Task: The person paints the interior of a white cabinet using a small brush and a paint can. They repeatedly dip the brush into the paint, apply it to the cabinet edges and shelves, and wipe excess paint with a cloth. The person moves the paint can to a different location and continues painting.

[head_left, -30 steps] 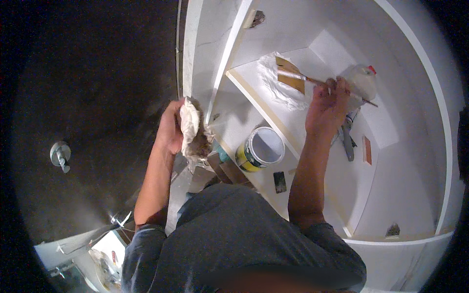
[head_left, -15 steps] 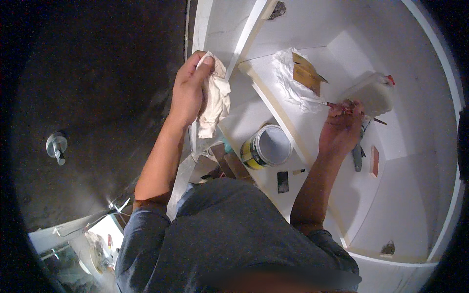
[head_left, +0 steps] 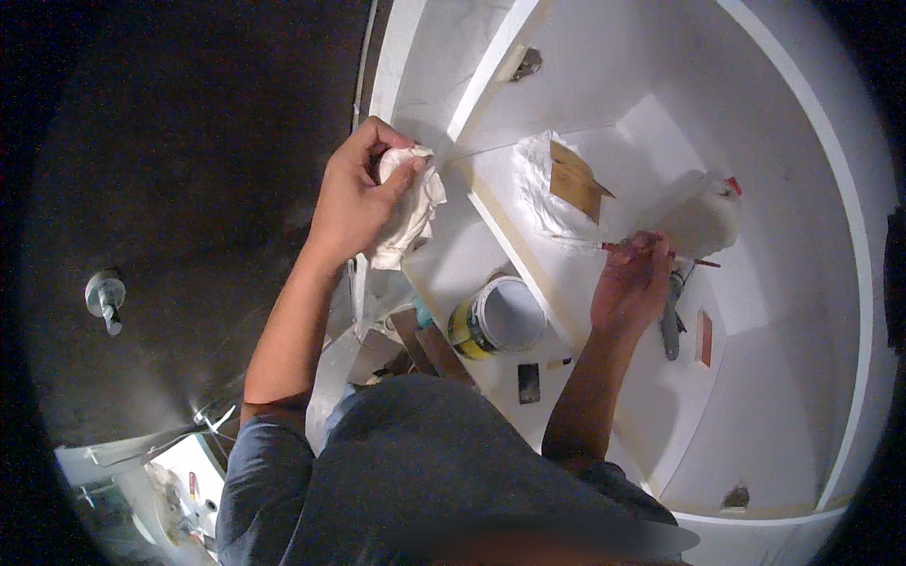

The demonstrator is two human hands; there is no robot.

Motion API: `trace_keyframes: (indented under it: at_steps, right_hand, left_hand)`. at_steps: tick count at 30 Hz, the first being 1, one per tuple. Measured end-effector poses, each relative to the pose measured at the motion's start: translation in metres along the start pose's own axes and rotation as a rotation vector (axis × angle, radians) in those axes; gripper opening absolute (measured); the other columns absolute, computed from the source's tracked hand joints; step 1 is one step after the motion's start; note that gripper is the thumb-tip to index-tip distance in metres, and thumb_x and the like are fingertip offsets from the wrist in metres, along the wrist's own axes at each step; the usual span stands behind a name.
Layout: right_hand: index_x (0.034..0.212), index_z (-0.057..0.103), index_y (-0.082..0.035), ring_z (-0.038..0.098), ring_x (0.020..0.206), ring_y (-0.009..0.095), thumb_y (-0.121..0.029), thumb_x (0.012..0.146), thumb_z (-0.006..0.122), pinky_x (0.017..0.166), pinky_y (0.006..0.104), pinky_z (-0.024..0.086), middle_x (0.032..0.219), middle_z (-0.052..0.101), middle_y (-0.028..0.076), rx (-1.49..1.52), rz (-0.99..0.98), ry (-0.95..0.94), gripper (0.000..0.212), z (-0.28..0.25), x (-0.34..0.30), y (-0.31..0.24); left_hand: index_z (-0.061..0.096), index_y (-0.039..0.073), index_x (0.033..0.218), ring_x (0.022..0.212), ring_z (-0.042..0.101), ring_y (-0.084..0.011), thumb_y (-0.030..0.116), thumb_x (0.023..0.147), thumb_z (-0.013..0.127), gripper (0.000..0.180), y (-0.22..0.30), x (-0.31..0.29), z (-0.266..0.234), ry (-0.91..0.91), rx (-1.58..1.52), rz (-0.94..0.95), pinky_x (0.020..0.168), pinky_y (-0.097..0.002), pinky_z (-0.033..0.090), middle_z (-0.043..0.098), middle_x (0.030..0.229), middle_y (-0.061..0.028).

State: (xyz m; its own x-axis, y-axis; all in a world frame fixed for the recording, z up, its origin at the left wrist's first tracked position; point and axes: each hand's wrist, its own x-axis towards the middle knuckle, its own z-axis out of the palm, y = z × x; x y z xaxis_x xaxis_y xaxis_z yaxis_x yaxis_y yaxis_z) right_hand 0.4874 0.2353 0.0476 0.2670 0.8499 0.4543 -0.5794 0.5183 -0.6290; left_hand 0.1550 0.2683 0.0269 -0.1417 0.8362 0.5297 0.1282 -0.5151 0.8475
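Observation:
My left hand (head_left: 349,209) is closed round a bunched cream-white rag (head_left: 411,215), thumb pressed on it, beside the cabinet's front edge. In my right hand (head_left: 627,288) is a thin paintbrush (head_left: 611,247) with a reddish-brown handle, held crosswise in the fingertips. Its tip points left towards crumpled white sheeting (head_left: 536,193), on which a brown piece of cardboard (head_left: 576,184) lies. Just beyond that hand, a translucent plastic jug (head_left: 706,212) with a red cap lies in the white compartment. A paint can (head_left: 464,325) with a whitish inside stands between my arms.
Near my right wrist lie a grey-handled tool (head_left: 671,330) and a reddish block (head_left: 704,340). A black rectangular object (head_left: 528,383) lies by the can. White partition edges (head_left: 514,241) divide the compartments. Brown boards (head_left: 434,351) stand by my waist. A metal fitting (head_left: 107,297) sits on the dark surface at left.
The view has shifted, so the cabinet and its contents appear lower and further left. My left hand has bunched the rag tighter. The paintbrush stays in my right hand.

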Motion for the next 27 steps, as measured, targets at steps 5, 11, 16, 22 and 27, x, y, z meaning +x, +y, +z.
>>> trace_keyframes:
  at_steps: [5,11,16,22,27]
  right_hand:
    - [0.113,0.057,-0.008,0.055,0.074,0.014,-0.021,0.103,0.054,0.077,0.0331,0.050,0.092,0.060,0.004,-0.061,-0.026,-0.041,0.016,0.003,-0.001,0.002]
    - [0.113,0.059,-0.008,0.056,0.075,0.013,-0.019,0.102,0.056,0.073,0.0310,0.050,0.092,0.061,0.004,-0.063,-0.029,-0.070,0.016,0.015,-0.005,0.005]
    - [0.105,0.059,-0.013,0.059,0.080,0.016,-0.027,0.103,0.057,0.075,0.0375,0.055,0.093,0.061,0.003,-0.070,0.000,-0.062,0.015,0.005,-0.002,0.004]
    - [0.111,0.060,-0.008,0.056,0.075,0.014,-0.025,0.103,0.057,0.076,0.0309,0.050,0.092,0.061,0.004,-0.081,-0.020,-0.065,0.019,0.001,-0.003,0.009]
    - [0.110,0.060,-0.009,0.057,0.075,0.014,-0.025,0.104,0.056,0.077,0.0312,0.050,0.092,0.062,0.005,-0.082,-0.042,-0.034,0.018,-0.003,-0.002,0.011]
  left_hand:
    - [0.054,0.004,0.094,0.089,0.061,-0.0098,0.004,0.091,0.071,0.018,0.003,-0.001,-0.004,0.083,-0.198,-0.012,0.079,-0.0259,0.047,0.066,0.092,-0.0061]
    - [0.053,0.006,0.089,0.088,0.058,-0.0103,0.003,0.091,0.070,0.017,-0.013,-0.004,-0.001,0.258,-0.406,0.009,0.079,-0.0261,0.047,0.063,0.099,-0.0052]
    - [0.056,0.005,0.100,0.086,0.051,-0.0116,0.001,0.092,0.058,0.008,-0.030,-0.009,-0.012,0.096,-0.567,-0.030,0.080,-0.0243,0.042,0.058,0.105,-0.0052]
    - [0.057,0.001,0.104,0.097,0.061,-0.0146,0.003,0.095,0.058,0.009,-0.013,-0.008,-0.001,0.141,0.013,0.068,0.089,-0.0303,0.048,0.066,0.107,-0.0102]
    - [0.061,0.000,0.103,0.093,0.068,-0.0157,-0.002,0.089,0.069,0.016,0.004,0.014,0.017,0.232,0.039,0.132,0.086,-0.0281,0.052,0.072,0.099,-0.0104]
